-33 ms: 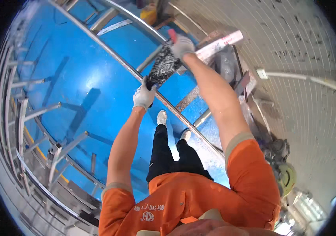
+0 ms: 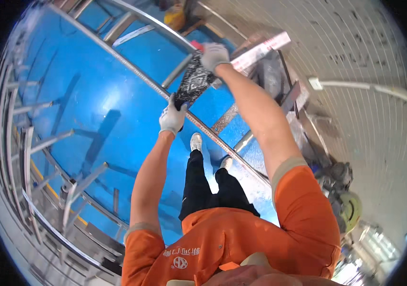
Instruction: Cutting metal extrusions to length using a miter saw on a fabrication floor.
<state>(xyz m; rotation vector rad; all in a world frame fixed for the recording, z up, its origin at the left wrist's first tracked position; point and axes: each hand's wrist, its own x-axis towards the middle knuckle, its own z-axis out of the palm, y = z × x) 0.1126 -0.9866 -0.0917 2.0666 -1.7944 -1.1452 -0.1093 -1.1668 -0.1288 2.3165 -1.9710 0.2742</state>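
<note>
A dark flat piece with white mottled marks [image 2: 195,78] stretches between my two gloved hands; its exact kind is unclear. It narrows toward my left hand [image 2: 172,117], which is closed on its lower end beside a long metal rail [image 2: 139,72]. At the upper end my right hand [image 2: 214,56] is closed too, with a small red part [image 2: 196,45] sticking out beside the fingers. Ruler-like markings [image 2: 208,130] run along the rail near my left hand. The fingers of my right hand are slightly blurred.
Metal crossbars [image 2: 177,71] join the rail to a second, farther one. A long white box [image 2: 260,51] and clear plastic wrapping [image 2: 271,74] lie at the right. Several metal frame legs [image 2: 46,138] stand at the left. A white pipe [image 2: 370,88] crosses the ribbed surface at far right.
My right hand has moved slightly left, with the red part and the upper end of the dark piece. My left hand stays by the rail.
</note>
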